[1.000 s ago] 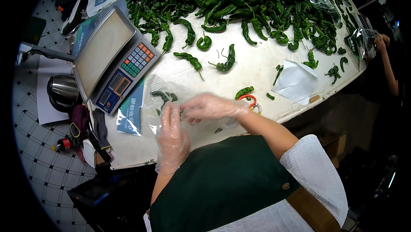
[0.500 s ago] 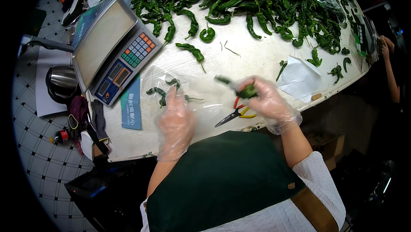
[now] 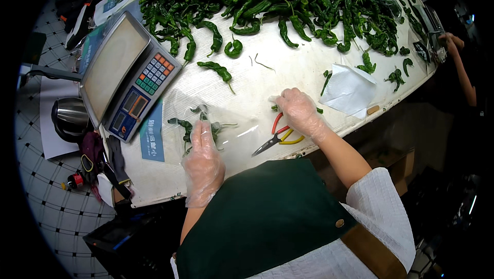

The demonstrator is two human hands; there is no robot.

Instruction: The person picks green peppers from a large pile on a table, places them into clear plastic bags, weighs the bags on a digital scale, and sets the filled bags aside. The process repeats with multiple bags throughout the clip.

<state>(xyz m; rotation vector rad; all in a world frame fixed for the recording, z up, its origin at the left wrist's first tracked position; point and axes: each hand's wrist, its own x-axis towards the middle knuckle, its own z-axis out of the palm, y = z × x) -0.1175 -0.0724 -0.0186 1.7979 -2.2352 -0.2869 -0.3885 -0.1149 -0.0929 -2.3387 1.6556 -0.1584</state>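
Note:
Both of my hands wear clear plastic gloves. My left hand [image 3: 203, 163] rests on a clear plastic bag [image 3: 239, 130], two fingers stretched out along it. Several small green peppers [image 3: 180, 123] show at the bag around those fingertips. Palm down, my right hand [image 3: 299, 110] is closed over a green pepper. Bits of green [image 3: 319, 110] stick out on either side of that hand; the rest is hidden. Just below lie open scissors [image 3: 275, 139] with red and yellow handles. A single green pepper [image 3: 218, 75] lies beyond the bag.
A big heap of green peppers [image 3: 257, 1] covers the table's far side. A digital scale [image 3: 136, 86] stands at left, above a blue leaflet [image 3: 152, 137]. White paper [image 3: 350, 91] lies at right. Another person's hand [image 3: 453, 42] shows at the far right. A kettle [image 3: 69, 119] is at left.
My right hand has turned palm down and lowered to the table, hiding most of the green it held up. My left hand stays on the bag. The whole view has shifted slightly.

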